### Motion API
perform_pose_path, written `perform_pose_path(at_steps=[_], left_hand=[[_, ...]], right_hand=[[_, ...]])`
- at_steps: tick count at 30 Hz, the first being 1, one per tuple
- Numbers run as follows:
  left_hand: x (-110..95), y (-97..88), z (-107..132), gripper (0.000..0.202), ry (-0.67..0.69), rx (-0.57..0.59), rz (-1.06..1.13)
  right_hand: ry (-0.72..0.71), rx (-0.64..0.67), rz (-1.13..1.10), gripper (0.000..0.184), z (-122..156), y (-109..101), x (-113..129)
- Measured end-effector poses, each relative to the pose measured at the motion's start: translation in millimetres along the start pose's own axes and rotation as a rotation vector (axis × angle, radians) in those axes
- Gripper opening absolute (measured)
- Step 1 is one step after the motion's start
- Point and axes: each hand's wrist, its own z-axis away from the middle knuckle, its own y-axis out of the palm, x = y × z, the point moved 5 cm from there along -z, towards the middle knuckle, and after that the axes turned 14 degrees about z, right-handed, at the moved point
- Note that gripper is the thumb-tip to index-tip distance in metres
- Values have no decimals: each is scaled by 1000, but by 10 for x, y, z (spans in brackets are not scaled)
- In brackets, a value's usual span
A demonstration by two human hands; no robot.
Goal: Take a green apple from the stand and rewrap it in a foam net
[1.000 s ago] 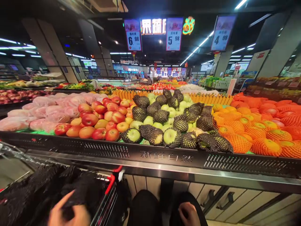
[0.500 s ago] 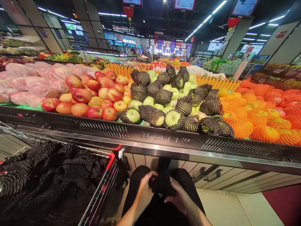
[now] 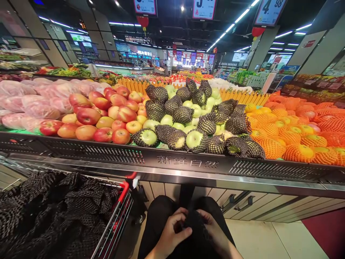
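Above my lap, both hands hold a black foam fruit net (image 3: 194, 223). My left hand (image 3: 174, 230) grips its left side with curled fingers and thumb. On the other side my right hand (image 3: 212, 228) is closed around it. Whether a fruit sits inside the net cannot be seen. In front of me, green apples (image 3: 195, 139) lie on the display, several of them wrapped in black nets (image 3: 176, 139). A shopping cart (image 3: 124, 190) stands at my left, heaped with loose black foam nets (image 3: 59, 212).
A black slotted ledge (image 3: 129, 153) with a metal edge fronts the display. Red apples (image 3: 88, 116) and bagged pink fruit (image 3: 41, 102) lie to the left. Netted oranges (image 3: 299, 151) are on the right. Cabinet handles (image 3: 244, 204) stick out below.
My left hand has shifted right and turned, its thumb now across the net. My right hand's fingers have moved up along the net. The view has tilted slightly.
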Motion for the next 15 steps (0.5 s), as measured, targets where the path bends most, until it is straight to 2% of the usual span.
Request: perform_pose_path(at_steps=[2,4,6,9,12,13,15], left_hand=[[-66,0,3,39,87,25,-33],[-115,-47,1,37,106,-22,-57],[-177,-86,10,31,142,-65,-207],[-297,-30,56,15,302,-12,-608],[-344,157,127,11,504,177,-883],[-340,223,151,13,571,243,-933],[-304,321,180,15,679,320,-1009]], right_hand=[[87,-49,-182,35,-64,-97,-104],[195,-145,-328,39,-112,-188,-248],[323,-174,-387,37,-117,-208,-391],[447,-9,-382,47,-66,-98,-500],[471,201,-401,62,2,32,-514],[468,238,-422,61,14,51,-513],[457,264,-471,49,14,53,-510]])
